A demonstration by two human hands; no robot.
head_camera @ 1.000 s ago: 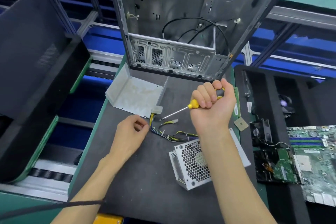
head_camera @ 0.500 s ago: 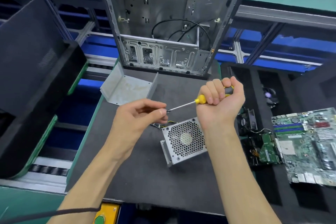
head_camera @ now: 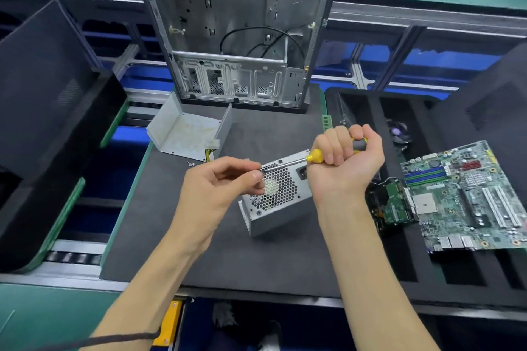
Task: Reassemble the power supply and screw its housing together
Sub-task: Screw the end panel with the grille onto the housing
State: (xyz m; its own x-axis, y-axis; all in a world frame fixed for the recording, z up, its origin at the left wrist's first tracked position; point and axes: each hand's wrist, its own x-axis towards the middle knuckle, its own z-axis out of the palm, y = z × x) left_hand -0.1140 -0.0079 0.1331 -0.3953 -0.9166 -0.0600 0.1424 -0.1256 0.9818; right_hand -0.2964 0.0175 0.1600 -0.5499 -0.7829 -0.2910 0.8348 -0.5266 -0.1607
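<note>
While the left hand pinches the screwdriver tip, seemingly seating a screw, the right hand clenches its handle. Beneath sits the power supply on the mat; its cover lies apart beyond.

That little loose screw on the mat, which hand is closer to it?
Left. The left hand hovers just right of the loose screw, pinching the screwdriver tip. The right hand grips the handle, farther right, beyond the power supply.
</note>
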